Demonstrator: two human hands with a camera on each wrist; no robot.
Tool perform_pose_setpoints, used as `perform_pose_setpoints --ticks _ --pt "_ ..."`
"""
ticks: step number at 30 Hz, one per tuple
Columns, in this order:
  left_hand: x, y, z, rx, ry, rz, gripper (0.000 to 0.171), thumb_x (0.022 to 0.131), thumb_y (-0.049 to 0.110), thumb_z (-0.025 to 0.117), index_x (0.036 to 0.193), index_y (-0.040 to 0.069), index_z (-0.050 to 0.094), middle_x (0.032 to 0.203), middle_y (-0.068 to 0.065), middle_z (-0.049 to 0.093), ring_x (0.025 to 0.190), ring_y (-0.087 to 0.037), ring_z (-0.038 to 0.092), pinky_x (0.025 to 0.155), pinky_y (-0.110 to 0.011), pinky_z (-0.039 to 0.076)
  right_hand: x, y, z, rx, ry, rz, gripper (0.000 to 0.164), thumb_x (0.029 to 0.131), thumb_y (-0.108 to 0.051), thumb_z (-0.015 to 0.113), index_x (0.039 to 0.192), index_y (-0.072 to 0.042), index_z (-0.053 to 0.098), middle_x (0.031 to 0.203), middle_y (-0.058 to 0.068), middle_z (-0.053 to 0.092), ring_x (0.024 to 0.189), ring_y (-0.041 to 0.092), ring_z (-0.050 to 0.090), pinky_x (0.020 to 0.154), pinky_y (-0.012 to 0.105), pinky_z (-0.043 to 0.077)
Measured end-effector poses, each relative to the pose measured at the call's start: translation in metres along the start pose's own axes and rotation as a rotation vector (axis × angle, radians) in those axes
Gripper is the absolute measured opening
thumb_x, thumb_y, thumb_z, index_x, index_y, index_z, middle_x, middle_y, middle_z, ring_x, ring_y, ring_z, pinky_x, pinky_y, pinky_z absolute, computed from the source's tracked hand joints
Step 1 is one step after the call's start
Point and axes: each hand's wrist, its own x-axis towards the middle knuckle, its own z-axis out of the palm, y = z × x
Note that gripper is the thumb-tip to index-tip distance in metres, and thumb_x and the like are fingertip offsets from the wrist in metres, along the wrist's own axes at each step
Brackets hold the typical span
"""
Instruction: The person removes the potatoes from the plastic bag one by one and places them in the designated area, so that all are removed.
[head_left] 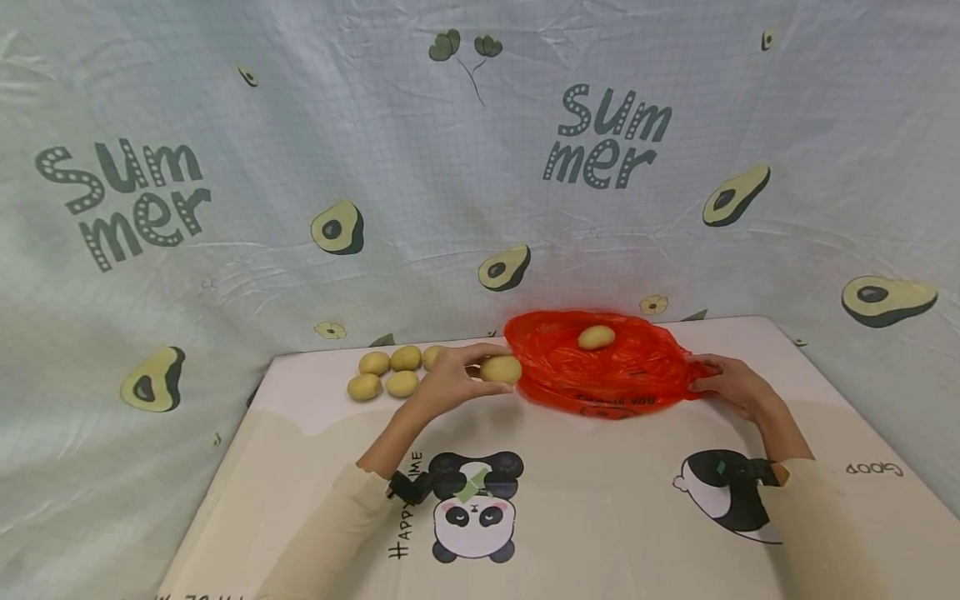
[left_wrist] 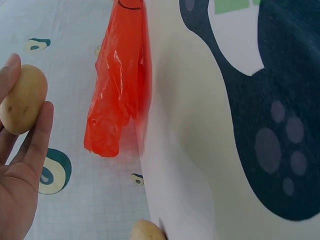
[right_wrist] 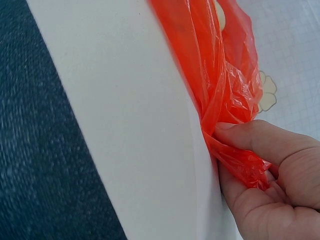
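Observation:
My left hand [head_left: 450, 382] pinches a potato [head_left: 501, 370] between thumb and fingers, just left of a red plastic bag [head_left: 558, 383]. In the left wrist view that potato [left_wrist: 26, 100] is smooth and pale yellow, with the thumb on one side and fingers on the other. The bag lies spread on the table with its mouth open, and another potato [head_left: 596, 337] sits in it. At the bag's right end my right hand [head_left: 735, 385] grips a gathered bunch of the plastic. The right wrist view shows this twisted end [right_wrist: 245, 167] between thumb and fingers.
Several potatoes [head_left: 364, 387] lie grouped on the table's back left, partly behind my left hand. A patterned cloth [head_left: 420, 250] hangs right behind the table [head_left: 600, 500], whose cover carries a printed panda [head_left: 474, 525].

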Motion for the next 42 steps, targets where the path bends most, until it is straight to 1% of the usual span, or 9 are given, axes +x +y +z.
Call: perform_pose_setpoints --ticks 4,7,12,18,26,30,34,37,42 --pt "-0.003 -0.002 -0.004 0.033 0.028 -0.014 0.053 0.077 0.021 0.09 0.127 0.013 0.072 0.125 -0.002 0.071 0.102 -0.017 0.067 0.088 -0.033 0.059 0.0 0.0 -0.001 0.001 -0.003 -0.003 0.064 0.098 -0.003 0.061 0.153 0.008 0.031 0.158 0.037 0.023 0.141 0.053 0.03 0.104 0.047 0.042" --pt "-0.005 -0.004 -0.006 0.063 0.043 -0.038 0.053 0.078 0.021 0.09 0.127 0.013 0.072 0.125 -0.002 0.071 0.101 -0.017 0.067 0.087 -0.028 0.058 0.0 0.001 -0.001 0.015 -0.009 -0.006 0.064 0.098 -0.004 0.062 0.153 0.008 0.031 0.158 0.037 0.022 0.141 0.053 0.03 0.103 0.045 0.044" --pt "-0.01 -0.007 -0.012 0.054 0.048 -0.065 0.053 0.08 0.02 0.089 0.128 0.009 0.071 0.127 -0.005 0.071 0.103 -0.02 0.066 0.09 -0.031 0.058 0.001 0.001 0.0 0.022 -0.012 -0.006 0.064 0.098 -0.004 0.062 0.153 0.008 0.031 0.158 0.036 0.023 0.14 0.052 0.031 0.102 0.042 0.046" --pt "-0.016 -0.009 -0.02 0.056 0.051 -0.085 0.053 0.08 0.019 0.088 0.129 0.009 0.071 0.127 -0.004 0.07 0.104 -0.02 0.065 0.09 -0.03 0.058 0.0 -0.001 0.0 0.001 -0.012 -0.003 0.063 0.098 -0.003 0.061 0.153 0.008 0.032 0.158 0.037 0.024 0.14 0.052 0.032 0.103 0.045 0.044" --pt "-0.025 -0.01 -0.028 0.078 0.075 -0.082 0.053 0.078 0.022 0.09 0.126 0.008 0.072 0.125 -0.004 0.071 0.11 -0.021 0.067 0.095 -0.034 0.056 -0.001 -0.002 0.0 0.006 -0.011 -0.006 0.064 0.098 -0.003 0.061 0.153 0.009 0.031 0.157 0.037 0.024 0.14 0.052 0.032 0.103 0.046 0.044" --pt "-0.029 -0.012 -0.031 0.094 0.09 -0.083 0.053 0.076 0.022 0.091 0.124 0.009 0.074 0.123 -0.003 0.072 0.114 -0.02 0.066 0.097 -0.035 0.055 -0.001 -0.001 0.0 0.011 -0.009 -0.009 0.064 0.098 -0.002 0.061 0.153 0.009 0.031 0.158 0.037 0.023 0.141 0.052 0.031 0.104 0.046 0.043" --pt "-0.032 -0.013 -0.034 0.13 0.106 -0.086 0.054 0.074 0.024 0.093 0.123 0.012 0.075 0.122 -0.002 0.073 0.111 -0.018 0.067 0.095 -0.035 0.056 -0.001 0.0 0.0 0.005 -0.009 -0.009 0.063 0.098 -0.003 0.061 0.153 0.009 0.032 0.158 0.037 0.024 0.141 0.052 0.031 0.104 0.046 0.043" --pt "-0.033 -0.014 -0.037 0.159 0.113 -0.102 0.054 0.073 0.025 0.093 0.122 0.014 0.075 0.122 -0.001 0.073 0.107 -0.017 0.067 0.092 -0.034 0.057 -0.001 0.001 -0.001 -0.005 -0.012 -0.006 0.063 0.098 -0.003 0.061 0.153 0.009 0.031 0.157 0.037 0.024 0.14 0.052 0.031 0.104 0.047 0.043" --pt "-0.035 -0.015 -0.04 0.159 0.121 -0.115 0.054 0.073 0.022 0.093 0.122 0.011 0.075 0.121 -0.002 0.073 0.104 -0.018 0.067 0.09 -0.034 0.057 -0.001 0.002 0.0 -0.005 -0.01 0.004 0.064 0.098 -0.004 0.061 0.153 0.009 0.031 0.158 0.037 0.023 0.14 0.052 0.032 0.104 0.047 0.043"
